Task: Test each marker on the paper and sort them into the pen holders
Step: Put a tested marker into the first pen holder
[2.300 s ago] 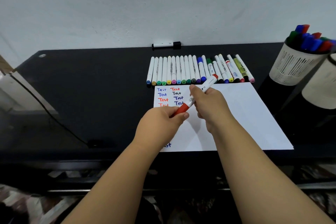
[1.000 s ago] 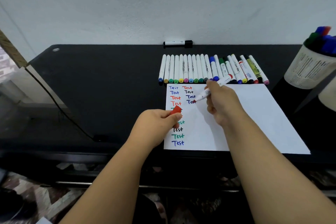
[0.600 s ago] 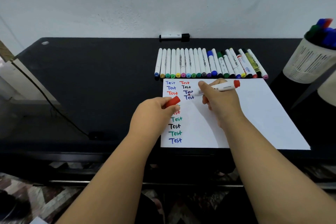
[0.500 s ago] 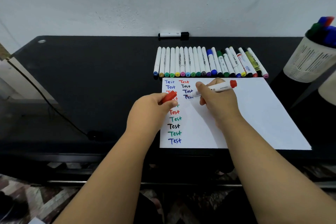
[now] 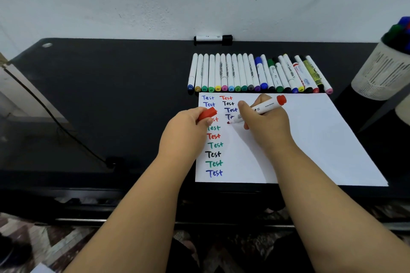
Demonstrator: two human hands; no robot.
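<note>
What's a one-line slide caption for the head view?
Right hand sets an uncapped red marker to the test paper; left hand holds its cap.

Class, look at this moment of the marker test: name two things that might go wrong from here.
1. The right hand rests low on the paper as the red marker touches down; the palm might smear fresh writing.
2. The left hand pinches the red cap above the written column; if dropped, it might roll off the table.
</note>
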